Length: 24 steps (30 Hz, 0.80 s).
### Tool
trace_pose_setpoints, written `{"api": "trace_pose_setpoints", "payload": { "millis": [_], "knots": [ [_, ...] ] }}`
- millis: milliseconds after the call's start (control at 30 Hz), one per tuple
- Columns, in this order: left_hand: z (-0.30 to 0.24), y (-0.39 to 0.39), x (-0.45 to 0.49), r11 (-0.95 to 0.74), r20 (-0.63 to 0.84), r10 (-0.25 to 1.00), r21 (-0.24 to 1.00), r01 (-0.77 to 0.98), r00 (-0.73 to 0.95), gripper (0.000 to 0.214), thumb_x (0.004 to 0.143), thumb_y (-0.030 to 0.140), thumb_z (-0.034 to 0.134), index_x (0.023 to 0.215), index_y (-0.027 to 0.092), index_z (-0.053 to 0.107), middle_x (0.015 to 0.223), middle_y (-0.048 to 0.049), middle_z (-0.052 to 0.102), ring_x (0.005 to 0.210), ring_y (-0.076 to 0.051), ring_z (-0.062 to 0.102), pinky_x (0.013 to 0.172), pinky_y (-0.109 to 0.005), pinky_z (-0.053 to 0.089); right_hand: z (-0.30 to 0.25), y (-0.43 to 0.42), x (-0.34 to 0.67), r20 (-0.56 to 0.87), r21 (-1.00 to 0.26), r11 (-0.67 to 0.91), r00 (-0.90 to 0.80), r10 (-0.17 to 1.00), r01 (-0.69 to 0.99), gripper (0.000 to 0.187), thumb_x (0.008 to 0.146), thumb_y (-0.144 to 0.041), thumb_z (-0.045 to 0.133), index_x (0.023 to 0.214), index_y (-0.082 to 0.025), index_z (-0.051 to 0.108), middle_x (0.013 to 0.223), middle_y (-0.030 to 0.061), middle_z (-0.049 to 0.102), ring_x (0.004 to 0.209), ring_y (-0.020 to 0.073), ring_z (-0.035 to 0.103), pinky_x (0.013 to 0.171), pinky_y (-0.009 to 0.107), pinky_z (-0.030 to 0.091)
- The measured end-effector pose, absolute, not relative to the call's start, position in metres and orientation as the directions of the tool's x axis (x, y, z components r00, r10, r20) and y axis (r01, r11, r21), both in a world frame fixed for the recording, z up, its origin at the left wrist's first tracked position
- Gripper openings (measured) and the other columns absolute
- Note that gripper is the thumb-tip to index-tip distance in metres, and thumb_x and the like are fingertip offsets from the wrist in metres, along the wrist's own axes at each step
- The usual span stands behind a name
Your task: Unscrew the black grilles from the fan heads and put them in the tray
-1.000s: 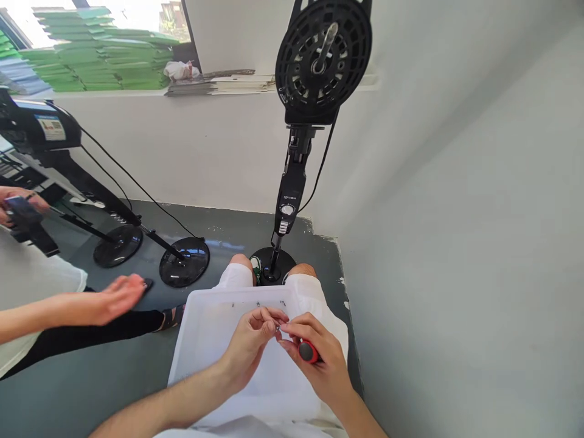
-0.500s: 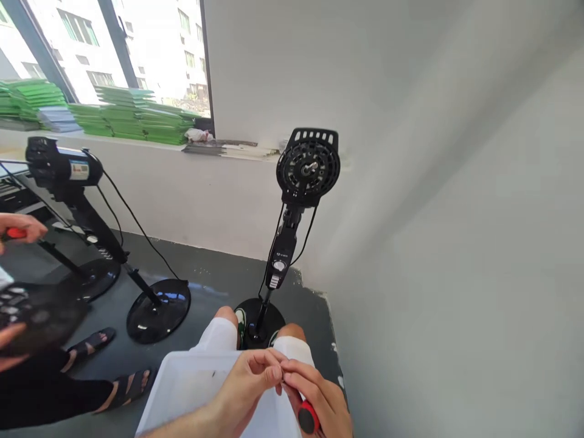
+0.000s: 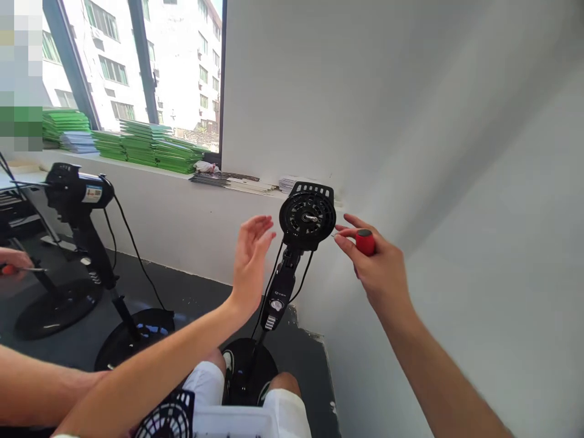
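Observation:
A black stand fan's motor head (image 3: 298, 234) faces me, its metal shaft sticking out at the centre. My left hand (image 3: 253, 255) is raised to the left of it, fingers apart and slightly curled, holding nothing. To the right of the head, my right hand (image 3: 376, 261) keeps a red-handled screwdriver (image 3: 365, 243) tucked in its fingers. A tiny thin item shows at the thumb and fingertip, too small to name. The screwdriver's shank is hidden by the hand. Below the head runs the fan's control column (image 3: 278, 298), down to a round base (image 3: 250, 371).
A white tray (image 3: 235, 420) rests at my lap. Beside it is a black slotted fan part (image 3: 166, 420). Another person's hand (image 3: 16, 261) with a red-handled screwdriver is at left, near a second fan (image 3: 86, 213). Green stacks (image 3: 146, 146) line the sill; a wall stands at right.
Both my hands have moved apart and up from above the tray to either side of the fan head. The black slotted part has come to the tray's left with another person's arm near it.

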<state>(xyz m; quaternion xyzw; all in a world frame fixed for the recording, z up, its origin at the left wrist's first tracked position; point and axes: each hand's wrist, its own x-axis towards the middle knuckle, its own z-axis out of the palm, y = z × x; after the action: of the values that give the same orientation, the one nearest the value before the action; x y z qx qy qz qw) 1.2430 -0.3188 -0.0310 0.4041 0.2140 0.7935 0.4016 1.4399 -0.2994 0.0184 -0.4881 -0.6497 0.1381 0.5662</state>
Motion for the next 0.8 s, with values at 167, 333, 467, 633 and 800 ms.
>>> {"api": "trace_pose_setpoints", "payload": {
  "millis": [167,333,467,633,800],
  "knots": [
    [-0.016,-0.236,1.251,-0.671,0.544,0.738,0.658,-0.342,-0.400,0.039,0.095,0.043,0.065,0.130,0.030,0.053,0.145,-0.0061,0.057,0.142,-0.022,0.049,0.122,-0.041,0.036,0.034,-0.261,1.442,0.681,-0.632,0.538,0.069,0.729,0.558,0.020,0.081,-0.045,0.077,0.088,-0.027,0.073,0.134,0.0040,0.069,0.123,0.0284,0.064,0.111,0.050,0.046],
    [-0.015,-0.193,1.265,-0.631,0.631,0.761,0.667,-0.397,-0.150,0.042,0.097,0.046,0.062,0.134,0.027,0.054,0.126,-0.0061,0.069,0.124,-0.022,0.063,0.112,-0.038,0.046,0.036,-0.248,1.443,0.687,-0.592,0.555,0.006,0.726,0.584,0.022,0.078,-0.047,0.075,0.083,-0.025,0.073,0.138,0.0056,0.066,0.122,0.0283,0.063,0.113,0.050,0.043],
    [-0.015,-0.184,1.277,-0.642,0.631,0.758,0.677,-0.360,-0.167,0.036,0.101,0.043,0.056,0.131,0.023,0.057,0.121,-0.0058,0.071,0.115,-0.020,0.066,0.105,-0.034,0.050,0.038,-0.243,1.443,0.652,-0.576,0.543,-0.056,0.756,0.611,0.023,0.076,-0.047,0.073,0.081,-0.024,0.075,0.138,0.0066,0.066,0.117,0.0281,0.064,0.111,0.048,0.043],
    [-0.013,-0.186,1.281,-0.670,0.633,0.742,0.713,-0.206,-0.223,0.032,0.103,0.039,0.052,0.128,0.021,0.061,0.126,-0.0078,0.071,0.122,-0.021,0.063,0.109,-0.035,0.047,0.039,-0.243,1.444,0.633,-0.571,0.514,-0.055,0.772,0.640,0.024,0.075,-0.048,0.072,0.080,-0.024,0.076,0.133,0.0066,0.068,0.108,0.0267,0.066,0.105,0.045,0.046],
    [-0.008,-0.191,1.280,-0.680,0.646,0.722,0.728,-0.084,-0.248,0.033,0.104,0.042,0.050,0.125,0.021,0.064,0.122,-0.0081,0.073,0.119,-0.024,0.064,0.107,-0.037,0.048,0.042,-0.242,1.446,0.619,-0.567,0.494,-0.054,0.784,0.659,0.028,0.074,-0.050,0.072,0.082,-0.024,0.076,0.122,0.0061,0.073,0.097,0.0251,0.067,0.098,0.045,0.049]
  ]
}}
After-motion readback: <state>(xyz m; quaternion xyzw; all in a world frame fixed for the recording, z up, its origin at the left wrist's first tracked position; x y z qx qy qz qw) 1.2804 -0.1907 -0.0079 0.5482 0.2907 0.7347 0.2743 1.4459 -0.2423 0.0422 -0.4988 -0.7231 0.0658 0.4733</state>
